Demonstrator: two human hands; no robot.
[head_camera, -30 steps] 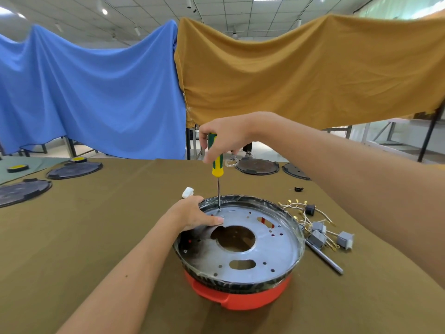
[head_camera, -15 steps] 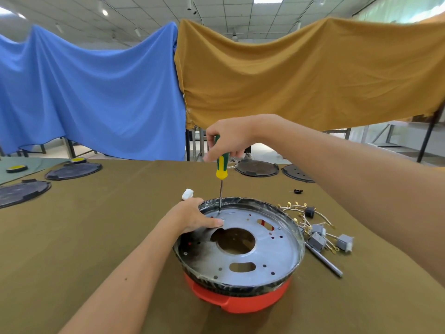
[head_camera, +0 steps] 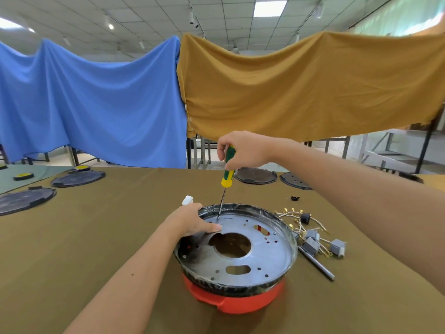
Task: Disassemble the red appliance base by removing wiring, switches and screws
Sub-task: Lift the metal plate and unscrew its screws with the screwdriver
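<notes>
Right hand (head_camera: 243,150) rose; base (head_camera: 234,300) below.

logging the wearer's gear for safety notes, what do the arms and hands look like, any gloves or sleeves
Both hands are bare: no gloves on the left hand or the right hand. Both forearms are uncovered as far as the frame shows, with no sleeves in view. No watch, ring or wristband is visible on either.
</notes>
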